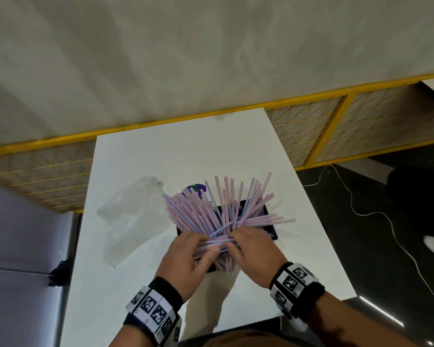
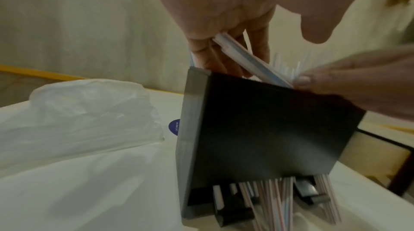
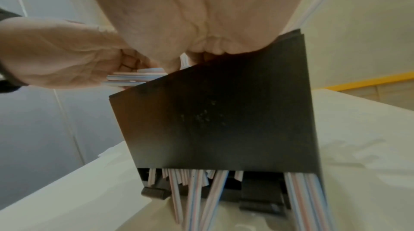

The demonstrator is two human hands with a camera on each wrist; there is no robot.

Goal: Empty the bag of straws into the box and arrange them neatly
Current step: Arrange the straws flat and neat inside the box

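Observation:
A black box (image 1: 269,227) stands on the white table (image 1: 186,146), stuffed with red-and-blue striped straws (image 1: 211,209) that fan out loosely over its rim. A small bundle of them lies crosswise over the near rim. My left hand (image 1: 198,249) grips that bundle from the left, and my right hand (image 1: 246,242) curls over it from the right. In the left wrist view my left fingers (image 2: 224,49) wrap straws above the box (image 2: 268,128). Straw ends (image 3: 197,190) poke out of a slot at the box's (image 3: 224,111) base. The empty clear bag (image 1: 133,216) lies crumpled to the left.
A purple round sticker (image 1: 198,190) lies on the table behind the box. A yellow-framed mesh fence (image 1: 311,126) runs behind the table. A white cable (image 1: 386,219) trails over the dark floor to the right. A grey-blue surface (image 1: 18,234) sits to the left.

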